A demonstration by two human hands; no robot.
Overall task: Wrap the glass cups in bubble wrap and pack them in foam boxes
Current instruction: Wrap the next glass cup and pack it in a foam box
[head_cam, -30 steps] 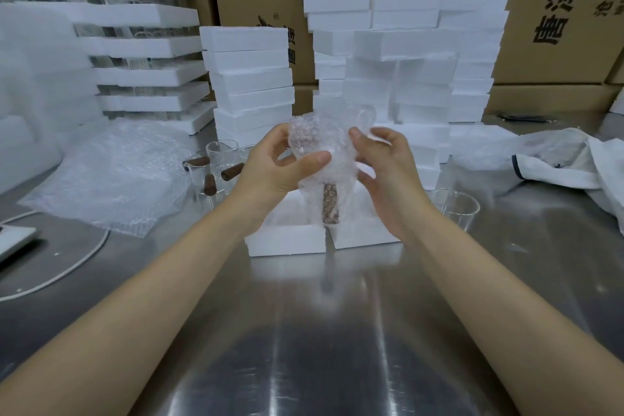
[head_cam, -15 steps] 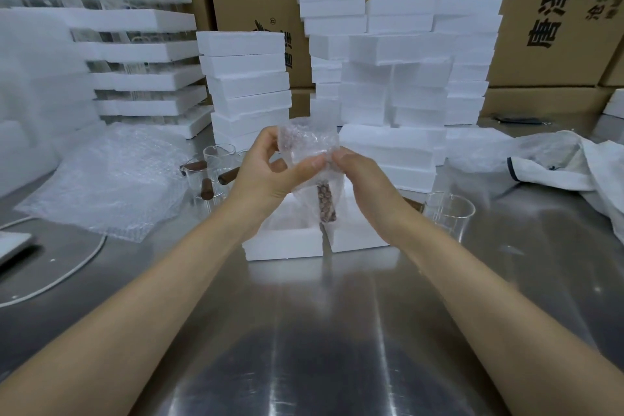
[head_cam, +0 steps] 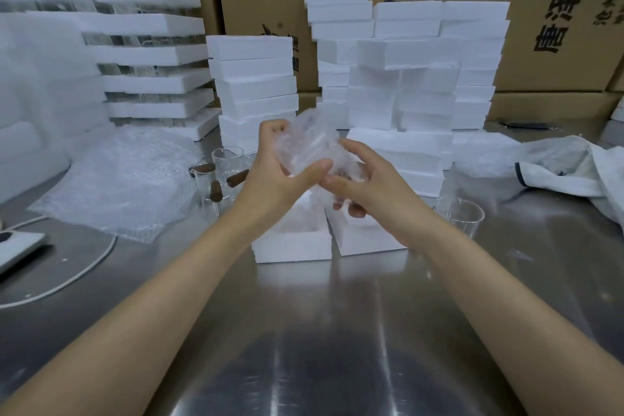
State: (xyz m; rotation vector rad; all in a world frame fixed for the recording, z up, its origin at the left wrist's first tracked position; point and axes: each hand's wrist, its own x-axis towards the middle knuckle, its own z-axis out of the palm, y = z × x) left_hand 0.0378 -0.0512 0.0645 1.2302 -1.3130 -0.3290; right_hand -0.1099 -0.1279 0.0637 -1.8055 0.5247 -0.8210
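Observation:
A glass cup wrapped in bubble wrap (head_cam: 310, 149) is held above the table in both hands. My left hand (head_cam: 273, 172) grips it from the left, thumb across the front. My right hand (head_cam: 361, 179) curls round its right and lower side. Under them sit two open foam box halves, one on the left (head_cam: 293, 243) and one on the right (head_cam: 368, 240). Unwrapped glass cups with brown handles (head_cam: 219, 176) stand to the left. Another bare glass cup (head_cam: 462, 216) stands to the right. A loose sheet of bubble wrap (head_cam: 121, 186) lies on the left.
Stacks of white foam boxes (head_cam: 418, 84) rise behind the hands, with cardboard cartons (head_cam: 547, 10) at the back. Foam trays (head_cam: 145, 54) are stacked at the far left. A white cloth bag (head_cam: 574, 165) lies on the right. A white device with a cable (head_cam: 20, 246) sits at the left edge.
The wrapped cup has tilted over and the brown handle that hung below is now covered. My right hand moved from the side to under and round the bundle.

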